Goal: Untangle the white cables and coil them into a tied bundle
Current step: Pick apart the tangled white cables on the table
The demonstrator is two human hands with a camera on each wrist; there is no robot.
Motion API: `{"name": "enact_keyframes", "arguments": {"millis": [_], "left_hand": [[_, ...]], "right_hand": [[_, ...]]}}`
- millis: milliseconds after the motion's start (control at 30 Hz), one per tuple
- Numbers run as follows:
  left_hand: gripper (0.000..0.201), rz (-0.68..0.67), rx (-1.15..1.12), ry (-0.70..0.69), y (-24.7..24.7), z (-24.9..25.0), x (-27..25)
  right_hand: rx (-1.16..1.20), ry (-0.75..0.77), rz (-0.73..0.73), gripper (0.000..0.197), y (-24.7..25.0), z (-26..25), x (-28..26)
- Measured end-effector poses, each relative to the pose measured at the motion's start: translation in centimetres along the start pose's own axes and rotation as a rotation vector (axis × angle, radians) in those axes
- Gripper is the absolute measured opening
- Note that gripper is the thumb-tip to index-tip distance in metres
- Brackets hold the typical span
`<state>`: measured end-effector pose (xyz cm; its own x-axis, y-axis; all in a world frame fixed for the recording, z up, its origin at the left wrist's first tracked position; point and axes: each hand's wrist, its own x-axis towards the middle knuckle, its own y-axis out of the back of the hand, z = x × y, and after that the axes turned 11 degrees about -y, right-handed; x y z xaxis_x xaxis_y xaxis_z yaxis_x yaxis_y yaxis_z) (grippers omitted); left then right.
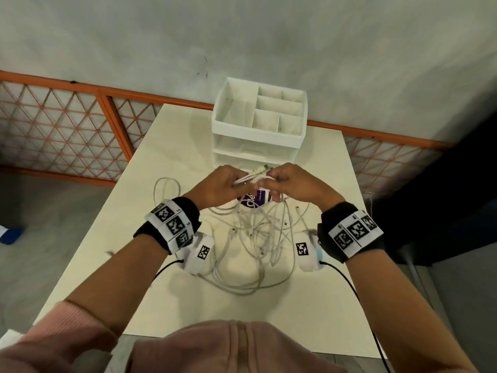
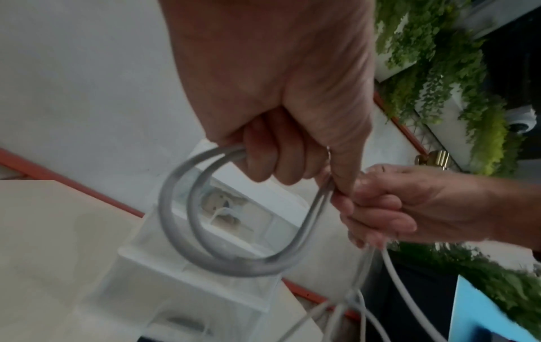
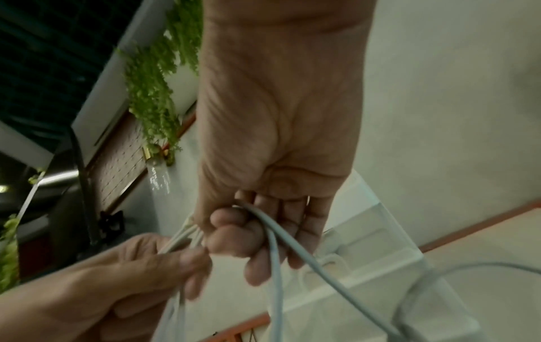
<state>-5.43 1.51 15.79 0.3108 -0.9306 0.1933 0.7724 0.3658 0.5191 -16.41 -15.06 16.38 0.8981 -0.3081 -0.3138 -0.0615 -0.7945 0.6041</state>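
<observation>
Our left hand (image 1: 215,185) is closed round a short doubled loop of white cables (image 1: 252,232), and our right hand (image 1: 293,184) pinches the same strands just beside it, plug ends poking up between the two fists. Both hands are raised above the middle of the table (image 1: 150,238). Below them the rest of the cables hang down into a loose tangle lying on the table nearer to us, partly over a purple label (image 1: 255,199). To coil well, we judge we should keep the left grip firm as the anchor and let the right draw one strand at a time, easing crossings apart rather than tugging, since a hard pull would likely tighten knots. The white organizer (image 1: 259,122) stands at the far side.
</observation>
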Motion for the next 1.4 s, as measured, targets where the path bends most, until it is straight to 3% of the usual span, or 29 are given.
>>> {"name": "enact_keyframes", "arguments": {"millis": [100,233,433,500,600,700,867,967,1133,1233,1333,1400], "left_hand": [[0.025,0.102,0.031,-0.080,1.6,0.1,0.9],[0.026,0.452,0.057,-0.159,4.6,0.5,1.7],[0.028,0.693,0.176,-0.017,5.0,-2.5,1.5],[0.029,0.696,0.207,0.131,5.1,-4.1,1.0],[0.035,0.506,0.266,0.342,5.0,-5.3,0.2],[0.057,0.515,0.195,0.206,4.2,-3.6,0.1],[0.042,0.614,-0.155,-0.085,2.9,0.4,1.4],[0.021,0.748,-0.254,-0.120,2.3,1.4,2.1],[0.031,1.048,-0.260,-0.056,2.7,-0.5,2.1],[0.038,0.951,-0.172,-0.076,2.9,-1.3,1.5],[0.033,0.593,-0.098,-0.163,1.4,-0.2,1.4],[0.032,0.348,-0.048,-0.151,-0.1,-0.1,1.9]], "right_hand": [[0.108,-0.022,-0.069,0.040,0.1,0.8,0.0],[0.067,-0.124,-0.188,0.037,-0.3,3.7,-0.4],[0.069,-0.102,-0.144,0.022,1.4,4.9,-0.9],[0.157,-0.039,-0.055,0.022,2.5,4.0,-1.4],[0.296,0.043,0.100,0.024,4.1,1.8,-1.7],[0.081,0.060,0.197,0.027,5.0,-0.4,-1.5],[-0.159,-0.038,0.149,0.031,4.6,-2.2,-0.9],[-0.253,-0.160,0.063,0.034,4.1,-2.1,-0.6],[-0.474,-0.448,-0.015,0.031,3.7,0.8,0.0],[-0.488,-0.476,-0.065,0.031,3.2,2.0,-0.5],[-0.511,-0.335,-0.128,0.030,2.6,1.0,-0.9],[-0.434,-0.194,-0.134,0.031,2.4,-1.0,-0.9]]}}
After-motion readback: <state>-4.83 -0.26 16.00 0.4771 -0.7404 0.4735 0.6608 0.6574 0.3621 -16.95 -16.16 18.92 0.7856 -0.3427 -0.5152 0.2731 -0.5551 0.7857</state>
